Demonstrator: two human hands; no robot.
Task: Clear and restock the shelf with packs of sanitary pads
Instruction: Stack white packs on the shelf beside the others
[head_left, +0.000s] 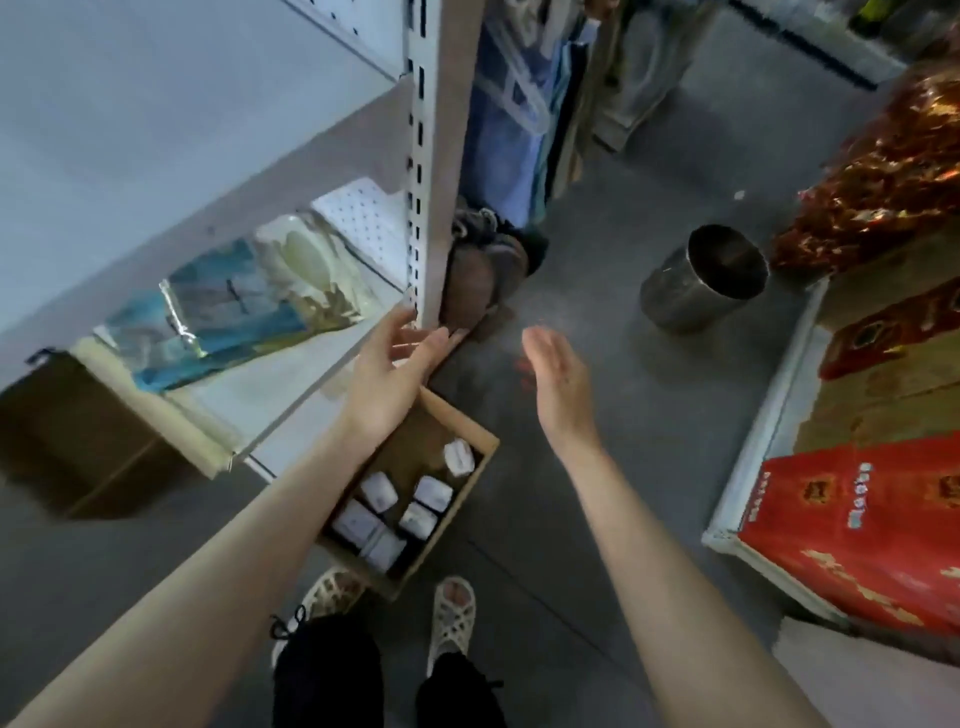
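cardboard box (415, 441), six white packs (432, 492)

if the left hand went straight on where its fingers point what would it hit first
Most likely the slotted shelf upright; the fingertips of the left hand are nearly at its edge, though depth is unclear.

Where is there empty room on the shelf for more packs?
The shelf is bare at its front, between the blue and cream packs and the upright post, just by the left hand. Farther along it is crowded with overlapping packs. The floor between the cardboard box and the metal bucket is free too.
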